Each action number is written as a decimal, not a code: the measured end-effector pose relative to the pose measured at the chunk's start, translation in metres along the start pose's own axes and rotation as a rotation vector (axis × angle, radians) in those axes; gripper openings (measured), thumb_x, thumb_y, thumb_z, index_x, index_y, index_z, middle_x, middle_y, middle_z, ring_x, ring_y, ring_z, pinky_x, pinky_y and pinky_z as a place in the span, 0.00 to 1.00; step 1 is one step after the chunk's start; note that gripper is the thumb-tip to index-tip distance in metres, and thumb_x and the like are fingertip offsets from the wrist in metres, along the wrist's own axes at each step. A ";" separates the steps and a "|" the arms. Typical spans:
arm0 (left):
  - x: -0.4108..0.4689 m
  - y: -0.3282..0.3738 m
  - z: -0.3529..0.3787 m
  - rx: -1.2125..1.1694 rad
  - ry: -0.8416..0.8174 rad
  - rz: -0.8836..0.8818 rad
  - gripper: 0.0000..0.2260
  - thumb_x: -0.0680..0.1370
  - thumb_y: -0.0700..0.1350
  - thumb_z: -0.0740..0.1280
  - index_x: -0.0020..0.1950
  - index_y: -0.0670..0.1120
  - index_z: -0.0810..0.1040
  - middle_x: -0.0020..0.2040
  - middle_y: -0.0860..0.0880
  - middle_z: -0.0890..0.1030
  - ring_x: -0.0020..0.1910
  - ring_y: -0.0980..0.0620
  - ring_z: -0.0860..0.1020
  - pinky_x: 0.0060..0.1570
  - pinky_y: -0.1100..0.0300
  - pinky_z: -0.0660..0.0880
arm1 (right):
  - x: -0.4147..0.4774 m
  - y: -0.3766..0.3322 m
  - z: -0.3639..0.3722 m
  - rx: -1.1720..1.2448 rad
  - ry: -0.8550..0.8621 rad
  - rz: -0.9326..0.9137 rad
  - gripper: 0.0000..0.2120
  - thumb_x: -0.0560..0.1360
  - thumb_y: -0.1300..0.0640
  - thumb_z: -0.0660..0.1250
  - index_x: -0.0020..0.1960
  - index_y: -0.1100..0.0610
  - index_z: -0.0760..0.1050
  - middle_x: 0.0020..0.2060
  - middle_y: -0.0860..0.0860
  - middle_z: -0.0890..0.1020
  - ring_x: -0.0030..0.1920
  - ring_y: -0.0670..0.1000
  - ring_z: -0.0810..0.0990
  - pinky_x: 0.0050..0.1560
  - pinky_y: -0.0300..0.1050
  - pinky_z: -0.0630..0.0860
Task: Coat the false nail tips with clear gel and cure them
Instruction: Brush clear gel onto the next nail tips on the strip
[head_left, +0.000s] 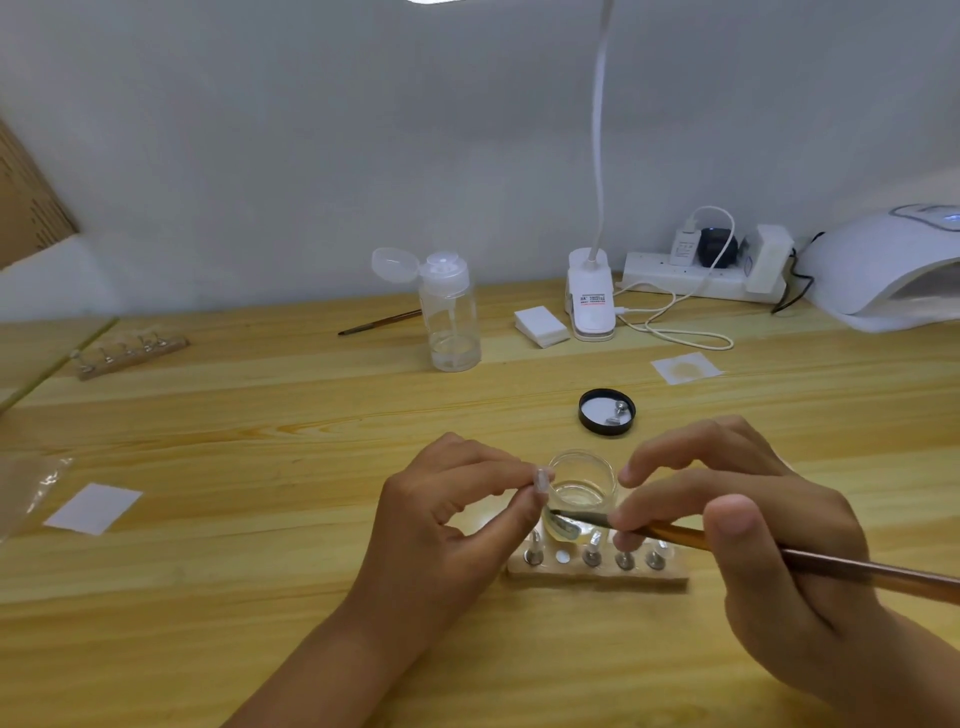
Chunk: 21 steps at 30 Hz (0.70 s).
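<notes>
Jar (582, 480) of clear gel; lid (607, 411) with metal bits.

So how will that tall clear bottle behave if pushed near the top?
Clear bottle probably light: only a shallow pool of liquid shows at its base. Tall and narrow, so a high push likely tips it. Its flip cap is open, so it might spill.
</notes>
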<state>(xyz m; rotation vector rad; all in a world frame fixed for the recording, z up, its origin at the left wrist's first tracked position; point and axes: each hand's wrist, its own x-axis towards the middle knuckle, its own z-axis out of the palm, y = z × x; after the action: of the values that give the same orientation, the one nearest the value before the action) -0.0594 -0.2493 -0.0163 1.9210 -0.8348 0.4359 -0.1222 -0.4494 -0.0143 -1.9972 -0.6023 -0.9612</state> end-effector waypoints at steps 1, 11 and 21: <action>0.000 0.000 0.000 -0.004 -0.001 -0.001 0.04 0.74 0.46 0.73 0.44 0.48 0.87 0.41 0.57 0.85 0.42 0.57 0.79 0.41 0.73 0.66 | 0.000 0.000 0.000 0.005 0.005 0.002 0.24 0.86 0.46 0.48 0.46 0.52 0.81 0.36 0.43 0.83 0.49 0.52 0.81 0.48 0.48 0.71; -0.002 -0.001 -0.002 -0.054 -0.030 -0.037 0.05 0.72 0.50 0.71 0.42 0.51 0.85 0.37 0.56 0.82 0.39 0.55 0.79 0.37 0.67 0.68 | 0.004 0.005 -0.004 -0.017 0.080 0.040 0.26 0.86 0.46 0.47 0.44 0.53 0.81 0.34 0.41 0.82 0.50 0.49 0.80 0.47 0.52 0.73; -0.001 -0.001 -0.002 -0.080 -0.118 -0.019 0.04 0.71 0.49 0.73 0.40 0.50 0.84 0.40 0.57 0.84 0.43 0.52 0.80 0.40 0.67 0.69 | 0.004 0.008 -0.004 -0.010 0.082 0.062 0.26 0.86 0.45 0.48 0.45 0.53 0.81 0.35 0.42 0.82 0.51 0.49 0.80 0.48 0.53 0.73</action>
<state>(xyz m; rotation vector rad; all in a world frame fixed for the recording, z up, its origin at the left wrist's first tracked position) -0.0589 -0.2471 -0.0168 1.8934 -0.8957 0.2759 -0.1156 -0.4570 -0.0131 -1.9634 -0.4888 -1.0041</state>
